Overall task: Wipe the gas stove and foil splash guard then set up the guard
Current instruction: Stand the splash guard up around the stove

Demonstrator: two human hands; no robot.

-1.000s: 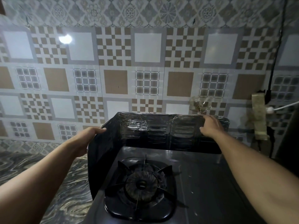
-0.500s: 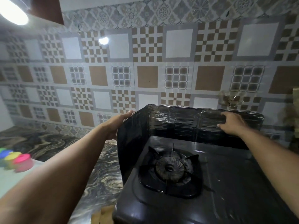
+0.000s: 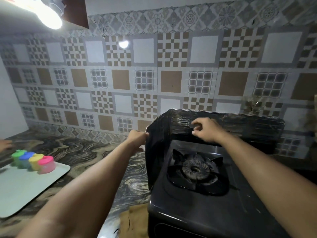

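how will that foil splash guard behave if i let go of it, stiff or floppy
Probably floppy: the foil splash guard looks thin and creased, and its side panel bends where the left hand pinches its edge. Likely light, since fingertip holds from both hands seem enough; the right hand is at the back panel. It could tip, standing only on its folds around the gas stove.

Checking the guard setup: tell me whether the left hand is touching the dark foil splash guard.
Touching. The head view shows the left hand pinching the front edge of the dark foil splash guard's left side panel, fingertips meeting the edge with no gap.
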